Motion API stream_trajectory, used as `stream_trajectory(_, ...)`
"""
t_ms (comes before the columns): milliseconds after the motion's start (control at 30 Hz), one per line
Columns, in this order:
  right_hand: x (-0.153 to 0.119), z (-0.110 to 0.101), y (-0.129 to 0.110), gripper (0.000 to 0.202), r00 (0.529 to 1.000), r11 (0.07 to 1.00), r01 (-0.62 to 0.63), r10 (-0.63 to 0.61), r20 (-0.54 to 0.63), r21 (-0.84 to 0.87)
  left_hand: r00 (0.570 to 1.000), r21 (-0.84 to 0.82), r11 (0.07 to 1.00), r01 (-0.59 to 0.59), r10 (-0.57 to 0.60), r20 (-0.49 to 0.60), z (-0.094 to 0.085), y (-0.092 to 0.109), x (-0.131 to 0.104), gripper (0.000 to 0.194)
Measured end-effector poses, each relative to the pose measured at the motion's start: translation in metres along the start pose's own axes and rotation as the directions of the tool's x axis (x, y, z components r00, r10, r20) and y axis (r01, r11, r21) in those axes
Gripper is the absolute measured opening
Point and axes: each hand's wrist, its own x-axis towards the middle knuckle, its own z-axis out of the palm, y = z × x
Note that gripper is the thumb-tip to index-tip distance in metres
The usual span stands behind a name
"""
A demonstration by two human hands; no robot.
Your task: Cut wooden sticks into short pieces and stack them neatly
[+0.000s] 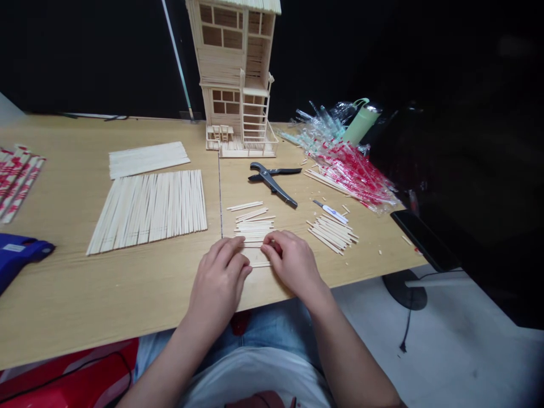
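Short wooden sticks lie side by side in a small row in front of me. My left hand is at their left ends, fingers curled down and thumb tucked below. My right hand pinches the right end of a thin wooden stick that spans the gap between both hands. Another short stick lies nearer to me, parallel to it, its left end by my left thumb. My fingertips partly hide the stick ends.
Behind stands a model stick house. Left are a wide stick panel and a smaller panel. Right are black pliers, a craft knife, a short-stick pile, plastic wrappers and a green bottle.
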Motion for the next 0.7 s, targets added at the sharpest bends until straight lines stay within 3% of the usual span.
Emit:
stream_trajectory(267, 0.002, -0.008, 0.001, 0.01, 0.991, 0.992, 0.048, -0.061, 0.118, 0.116, 1.0, -0.039, 0.999, -0.012, 0.013, 0.025, 0.002, -0.003, 0.0, 0.006)
stream_trajectory(467, 0.012, 0.002, 0.001, 0.007, 0.998, 0.994, 0.057, -0.053, -0.038, 0.089, 0.999, -0.04, 0.999, -0.014, 0.016, 0.04, 0.002, -0.003, 0.0, 0.007)
stream_trajectory(700, 0.016, 0.006, -0.002, 0.004, 0.999, 0.999, 0.037, -0.037, -0.007, 0.0, 0.999, -0.022, 0.999, -0.024, 0.025, 0.02, 0.002, -0.003, -0.002, 0.006)
